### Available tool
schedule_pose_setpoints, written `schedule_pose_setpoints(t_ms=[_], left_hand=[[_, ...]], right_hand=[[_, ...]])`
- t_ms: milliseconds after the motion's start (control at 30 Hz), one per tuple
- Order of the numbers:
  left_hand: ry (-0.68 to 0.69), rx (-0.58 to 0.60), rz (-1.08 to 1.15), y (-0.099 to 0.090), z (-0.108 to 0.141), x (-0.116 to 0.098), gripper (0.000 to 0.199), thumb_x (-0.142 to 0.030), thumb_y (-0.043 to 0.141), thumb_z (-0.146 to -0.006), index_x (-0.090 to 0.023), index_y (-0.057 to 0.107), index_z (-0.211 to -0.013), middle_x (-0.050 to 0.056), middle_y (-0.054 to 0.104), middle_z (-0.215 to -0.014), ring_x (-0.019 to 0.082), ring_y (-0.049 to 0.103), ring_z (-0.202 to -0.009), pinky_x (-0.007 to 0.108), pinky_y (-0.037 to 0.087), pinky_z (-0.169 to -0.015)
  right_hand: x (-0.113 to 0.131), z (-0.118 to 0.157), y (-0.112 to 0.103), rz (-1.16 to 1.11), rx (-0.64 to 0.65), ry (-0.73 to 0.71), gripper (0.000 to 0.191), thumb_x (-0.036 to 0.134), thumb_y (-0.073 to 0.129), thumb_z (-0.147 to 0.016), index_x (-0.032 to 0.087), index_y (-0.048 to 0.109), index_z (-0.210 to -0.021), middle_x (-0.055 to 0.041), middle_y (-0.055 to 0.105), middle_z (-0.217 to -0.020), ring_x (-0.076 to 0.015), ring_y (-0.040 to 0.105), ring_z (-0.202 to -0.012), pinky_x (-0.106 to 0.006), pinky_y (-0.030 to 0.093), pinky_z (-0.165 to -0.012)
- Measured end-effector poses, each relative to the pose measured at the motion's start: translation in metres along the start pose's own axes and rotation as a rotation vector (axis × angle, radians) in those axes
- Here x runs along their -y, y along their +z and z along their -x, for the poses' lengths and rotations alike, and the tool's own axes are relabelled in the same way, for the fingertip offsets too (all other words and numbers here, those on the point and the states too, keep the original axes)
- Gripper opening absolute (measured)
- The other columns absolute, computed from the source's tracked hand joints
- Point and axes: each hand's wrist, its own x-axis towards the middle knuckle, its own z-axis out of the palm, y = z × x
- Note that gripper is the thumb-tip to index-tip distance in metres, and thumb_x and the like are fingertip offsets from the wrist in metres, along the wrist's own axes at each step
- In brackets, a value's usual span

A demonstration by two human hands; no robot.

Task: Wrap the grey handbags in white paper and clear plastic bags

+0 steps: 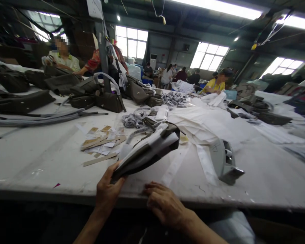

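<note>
On the left of the long white-topped table (pixel 53 162), dark olive soft-sided bags (pixel 109 103) lie in a loose row towards the back, probably so the front edge has working room. Long straps in grey wrapping (pixel 40 119) stretch out in front of them, a lie that likely spares them kinks. Next come tan cardboard strips and small white cards (pixel 101 140), heaped loosely, seemingly for easy picking by the left hand.

The left hand (pixel 108 188) grips the near, lower end of a dark olive bag with white wrapping (pixel 149 144), thumb on one side and fingers on the other. The bag is tilted over the table's front part, its far end higher, which seems to present its long side to view. Just right of that grip, the right hand (pixel 166 205) is by the table edge, fingers bent; their undersides are hidden, so I cannot tell whether they pinch anything. It looks placed near enough to steady the bag. Farther right, thin white sheets (pixel 200 125) are spread in overlapping layers, perhaps so each lifts easily, and a pale grey plastic dispenser-like device with metal parts (pixel 222 162) sits within the right hand's likely reach
</note>
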Motion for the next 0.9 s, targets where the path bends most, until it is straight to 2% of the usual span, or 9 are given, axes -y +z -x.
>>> schedule_pose_setpoints(t_ms=[133,233,367,467,533,600,667,767,900], left_hand=[[-0.175,-0.046,0.01,-0.001,-0.002,0.002,0.043,-0.048,0.067,-0.077,-0.023,0.064,-0.112,0.001,0.073,-0.101,0.022,0.069,-0.091,0.031,0.055,-0.086],[-0.268,-0.047,0.018,-0.003,-0.003,0.004,0.047,-0.049,0.069,-0.074,-0.023,0.064,-0.113,0.001,0.073,-0.1,0.023,0.069,-0.091,0.033,0.055,-0.086],[-0.298,-0.046,0.031,-0.003,-0.004,0.003,0.049,-0.05,0.069,-0.072,-0.023,0.064,-0.113,0.0,0.072,-0.099,0.022,0.068,-0.089,0.033,0.054,-0.086],[-0.267,-0.052,0.009,-0.001,-0.003,0.002,0.048,-0.049,0.07,-0.072,-0.024,0.064,-0.113,0.0,0.072,-0.1,0.022,0.068,-0.09,0.033,0.054,-0.088],[-0.245,-0.049,-0.015,0.0,-0.002,0.001,0.048,-0.049,0.069,-0.073,-0.024,0.064,-0.114,-0.001,0.072,-0.101,0.022,0.068,-0.09,0.034,0.054,-0.087],[-0.224,-0.037,-0.039,0.0,-0.002,0.0,0.049,-0.05,0.068,-0.074,-0.025,0.064,-0.115,0.0,0.071,-0.102,0.023,0.068,-0.091,0.035,0.054,-0.088],[-0.21,-0.031,-0.064,0.0,-0.001,-0.001,0.048,-0.052,0.067,-0.075,-0.026,0.064,-0.115,0.0,0.071,-0.102,0.024,0.068,-0.091,0.036,0.055,-0.088],[-0.18,-0.041,-0.1,0.0,-0.001,0.0,0.047,-0.054,0.066,-0.076,-0.027,0.064,-0.114,0.001,0.072,-0.101,0.026,0.069,-0.09,0.039,0.056,-0.085],[-0.087,-0.066,-0.124,0.002,-0.002,0.002,0.043,-0.053,0.064,-0.078,-0.029,0.064,-0.114,0.001,0.072,-0.1,0.025,0.07,-0.087,0.038,0.057,-0.081]], right_hand=[[0.003,-0.008,0.008,-0.115,0.062,-0.037,0.012,0.026,0.058,-0.089,0.022,0.065,-0.098,-0.0075,0.068,-0.123,-0.0196,0.054,-0.127,-0.038,0.032,-0.115],[0.002,-0.003,0.0,-0.152,0.051,-0.022,0.034,0.048,0.068,-0.085,0.023,0.067,-0.109,-0.0084,0.067,-0.126,-0.0219,0.057,-0.124,-0.04,0.033,-0.115],[-0.012,0.021,-0.027,-0.091,-0.226,0.177,0.031,0.042,0.058,-0.093,0.022,0.068,-0.114,-0.0098,0.068,-0.123,-0.023,0.06,-0.12,-0.044,0.039,-0.112],[-0.039,0.044,-0.048,0.014,-0.508,0.426,0.029,0.04,0.051,-0.096,0.023,0.072,-0.107,-0.01,0.071,-0.117,-0.0252,0.063,-0.116,-0.047,0.042,-0.11],[-0.057,0.054,-0.053,0.097,-0.59,0.591,0.036,0.046,0.049,-0.095,0.021,0.07,-0.113,-0.0114,0.068,-0.123,-0.0276,0.059,-0.121,-0.051,0.039,-0.111],[-0.069,0.056,-0.048,0.202,-0.542,0.714,0.046,0.05,0.048,-0.094,0.018,0.065,-0.123,-0.0146,0.062,-0.132,-0.031,0.052,-0.129,-0.055,0.034,-0.113],[-0.073,0.049,-0.036,0.321,-0.414,0.753,0.055,0.051,0.051,-0.093,0.012,0.058,-0.132,-0.0188,0.053,-0.141,-0.0346,0.042,-0.136,-0.059,0.028,-0.115],[-0.066,0.029,-0.022,0.431,-0.237,0.664,0.065,0.049,0.055,-0.092,0.008,0.046,-0.142,-0.0212,0.04,-0.15,-0.0349,0.03,-0.143,-0.057,0.021,-0.117],[-0.055,0.014,-0.027,0.414,-0.024,0.45,0.065,0.052,0.051,-0.094,0.019,0.039,-0.148,-0.013,0.034,-0.155,-0.0297,0.026,-0.146,-0.053,0.018,-0.119]])
